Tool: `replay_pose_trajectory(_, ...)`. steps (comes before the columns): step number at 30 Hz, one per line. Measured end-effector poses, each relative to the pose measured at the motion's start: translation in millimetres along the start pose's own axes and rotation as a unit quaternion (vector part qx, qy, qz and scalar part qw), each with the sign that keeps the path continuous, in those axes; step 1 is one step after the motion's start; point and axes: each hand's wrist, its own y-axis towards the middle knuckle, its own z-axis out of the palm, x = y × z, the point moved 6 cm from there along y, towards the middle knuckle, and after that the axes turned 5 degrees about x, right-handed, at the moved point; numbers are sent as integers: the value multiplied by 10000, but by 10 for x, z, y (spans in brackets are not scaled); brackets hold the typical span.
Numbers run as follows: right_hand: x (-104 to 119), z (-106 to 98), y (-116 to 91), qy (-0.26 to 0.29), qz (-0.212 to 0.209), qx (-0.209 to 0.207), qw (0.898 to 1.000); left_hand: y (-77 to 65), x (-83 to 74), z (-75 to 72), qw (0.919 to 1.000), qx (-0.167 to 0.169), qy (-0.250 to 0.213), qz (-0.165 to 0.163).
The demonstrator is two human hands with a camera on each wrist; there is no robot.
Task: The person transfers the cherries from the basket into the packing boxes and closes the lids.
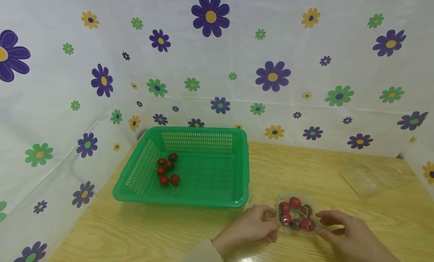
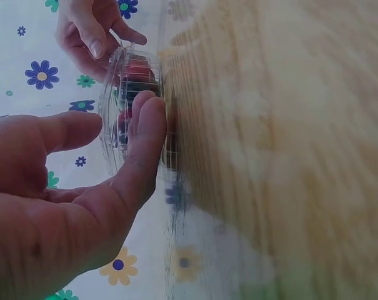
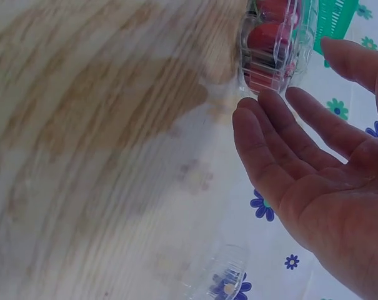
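On the table in the head view sits a clear plastic box (image 1: 297,213) with several dark red cherries inside, their green stems showing through the lid. My left hand (image 1: 259,223) is at the box's left side, fingertips right at its wall. In the left wrist view the fingers of the left hand (image 2: 82,181) overlap the side of the box (image 2: 135,94), with the thumb apart from them. At the opposite side is my right hand (image 1: 349,230), its fingers relaxed and spread. The right wrist view has the right hand (image 3: 313,150) with fingertips close to the box end (image 3: 270,50).
A green plastic basket (image 1: 241,171) stands left of the box, with several cherries (image 1: 164,180) at its left end. Another clear plastic box (image 1: 364,179) lies unfolded at the back right. Flower-patterned white sheeting (image 1: 234,51) rises behind the wooden table (image 1: 112,232) and at its sides.
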Motion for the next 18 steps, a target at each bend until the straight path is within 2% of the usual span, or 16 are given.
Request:
replay_pose_trajectory(15, -68, 38, -5, 260, -164, 3, 9995, 43, 23, 14, 9994, -295, -78, -186)
replay_pose_trajectory(18, -88, 48, -4, 391, -18, 42, 9992, 50, 24, 12, 9992, -326, -156, -187)
